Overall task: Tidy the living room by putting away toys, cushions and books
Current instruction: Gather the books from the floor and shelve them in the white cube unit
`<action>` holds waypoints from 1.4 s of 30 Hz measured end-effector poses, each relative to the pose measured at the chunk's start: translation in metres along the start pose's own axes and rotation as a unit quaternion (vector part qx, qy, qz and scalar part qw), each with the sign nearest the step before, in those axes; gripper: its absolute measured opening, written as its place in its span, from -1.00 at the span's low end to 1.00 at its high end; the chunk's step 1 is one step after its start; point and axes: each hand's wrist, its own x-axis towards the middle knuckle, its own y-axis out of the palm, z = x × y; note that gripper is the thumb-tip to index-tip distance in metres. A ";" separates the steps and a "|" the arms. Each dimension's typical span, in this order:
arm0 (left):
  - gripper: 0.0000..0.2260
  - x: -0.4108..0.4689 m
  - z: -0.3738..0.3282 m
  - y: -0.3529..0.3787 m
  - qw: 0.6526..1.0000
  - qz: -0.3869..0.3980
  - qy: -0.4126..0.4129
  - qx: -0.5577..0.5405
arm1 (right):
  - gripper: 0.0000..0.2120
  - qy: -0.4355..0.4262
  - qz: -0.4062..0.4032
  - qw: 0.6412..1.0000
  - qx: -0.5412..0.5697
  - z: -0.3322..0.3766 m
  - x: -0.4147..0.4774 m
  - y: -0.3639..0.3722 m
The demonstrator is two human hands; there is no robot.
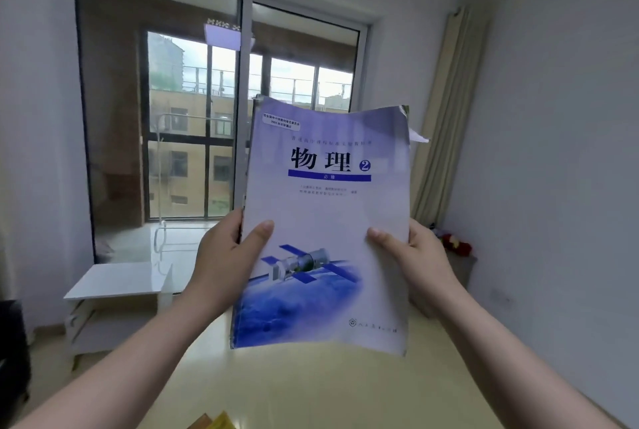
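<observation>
Book [325,221]: held upright in mid-air between both hands, front cover facing the camera; it stands in front of the sliding glass door and touches no surface
Book cover: pale blue-violet, large black characters, a circled 2, a spacecraft pictured above a blue planet
Book condition: top right corner torn, with loose page ends sticking out
Left hand [224,256]: grips the spine edge about halfway up; thumb pressed flat on the front cover, remaining fingers wrapped behind and out of sight
Right hand [415,256]: grips the opposite edge at a similar height; thumb on the cover, remaining fingers hidden behind the book
Sliding glass door [193,117]: behind the book, with a balcony and buildings visible through it
White low table [114,280]: on the floor at left, just before the door
Curtain [449,117]: beige, gathered in the right corner
Red toy [456,245]: near the foot of the curtain, on a grey low object of unclear kind
Yellow items [221,421]: at the bottom edge, cut off by the frame; kind cannot be told
</observation>
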 end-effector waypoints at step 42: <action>-0.83 0.411 0.224 0.419 0.982 -0.167 -0.033 0.081 | -0.96 -0.080 0.167 0.982 0.021 -0.371 0.600 -0.111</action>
